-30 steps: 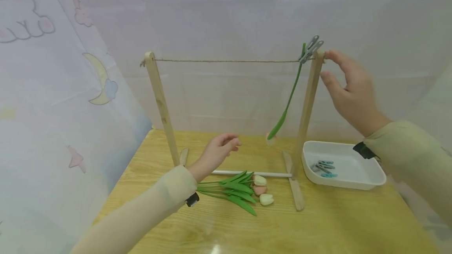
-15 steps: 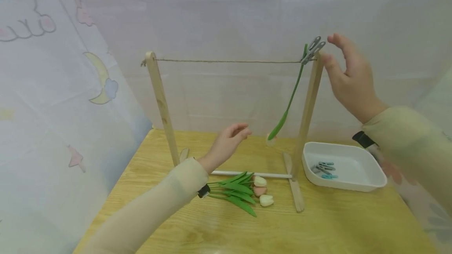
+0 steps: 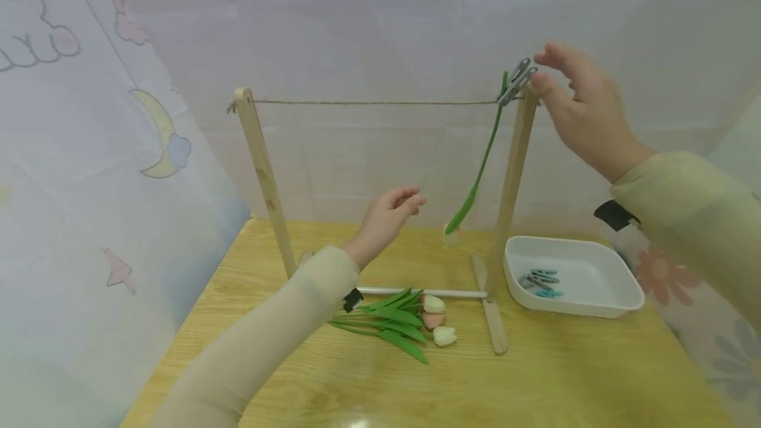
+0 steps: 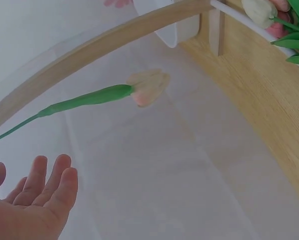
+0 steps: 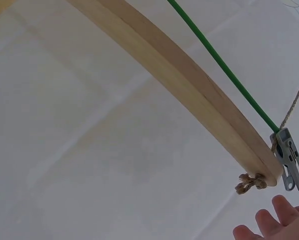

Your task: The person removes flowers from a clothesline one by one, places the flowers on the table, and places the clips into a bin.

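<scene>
A pale pink tulip (image 4: 148,86) hangs head down, its green stem (image 3: 489,144) clipped to the twine (image 3: 368,103) by a grey clothespin (image 3: 516,83) close to the right post (image 3: 514,183). Just right of the clothespin is my right hand (image 3: 585,107), thumb and fingers spread apart; in the right wrist view its fingertips (image 5: 282,207) sit below the clothespin's handles. My left hand (image 3: 385,222) hovers left of the hanging flower, fingers loosely bent and holding nothing. Under it, several tulips (image 3: 401,325) with white and pink heads lie on the table.
A white plastic tray (image 3: 594,286) at the right holds several grey and blue clothespins (image 3: 542,276). The wooden frame has a left post (image 3: 264,177), flat feet (image 3: 495,325) and a low white crossbar (image 3: 452,294). A printed cloth (image 3: 386,25) hangs behind the wooden table (image 3: 416,395).
My right hand has moved up from beside the post's top toward the clothespin's handles. My left hand has risen and shifted right. The hanging tulip stays clipped in place.
</scene>
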`<state>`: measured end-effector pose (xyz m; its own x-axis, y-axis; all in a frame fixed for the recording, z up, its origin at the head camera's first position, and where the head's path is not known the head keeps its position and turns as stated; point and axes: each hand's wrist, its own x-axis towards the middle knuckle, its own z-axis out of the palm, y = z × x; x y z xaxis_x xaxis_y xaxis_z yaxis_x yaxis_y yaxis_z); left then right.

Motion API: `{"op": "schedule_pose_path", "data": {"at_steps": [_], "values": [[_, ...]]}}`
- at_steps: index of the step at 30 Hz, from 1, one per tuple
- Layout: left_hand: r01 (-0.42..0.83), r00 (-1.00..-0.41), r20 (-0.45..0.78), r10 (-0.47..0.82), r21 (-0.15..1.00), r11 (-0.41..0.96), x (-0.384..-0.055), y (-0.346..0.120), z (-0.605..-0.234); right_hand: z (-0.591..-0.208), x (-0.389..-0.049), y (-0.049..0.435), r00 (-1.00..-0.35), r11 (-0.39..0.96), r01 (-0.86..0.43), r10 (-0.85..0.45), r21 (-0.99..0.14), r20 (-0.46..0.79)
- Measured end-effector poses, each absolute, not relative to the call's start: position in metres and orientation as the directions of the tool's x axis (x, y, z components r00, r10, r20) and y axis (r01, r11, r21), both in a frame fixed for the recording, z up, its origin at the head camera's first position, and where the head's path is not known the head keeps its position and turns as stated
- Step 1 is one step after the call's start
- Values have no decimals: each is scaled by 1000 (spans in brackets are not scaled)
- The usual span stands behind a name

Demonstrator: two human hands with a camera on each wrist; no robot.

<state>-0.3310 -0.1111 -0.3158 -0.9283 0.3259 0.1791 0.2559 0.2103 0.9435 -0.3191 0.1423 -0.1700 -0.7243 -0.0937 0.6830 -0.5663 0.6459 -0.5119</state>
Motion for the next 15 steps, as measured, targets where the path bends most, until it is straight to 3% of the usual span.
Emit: {"op": "schedule_pose_path", "data": {"at_steps": [7, 15], "values": [[290, -912, 188, 366, 924, 250, -337, -97, -311, -168, -323, 143, -722, 656, -581, -142, -482, 677], [332, -903, 220, 368, 902, 276, -339, -79, -308, -165, -331, 142, -779, 633, -537, -119, -557, 616]]}}
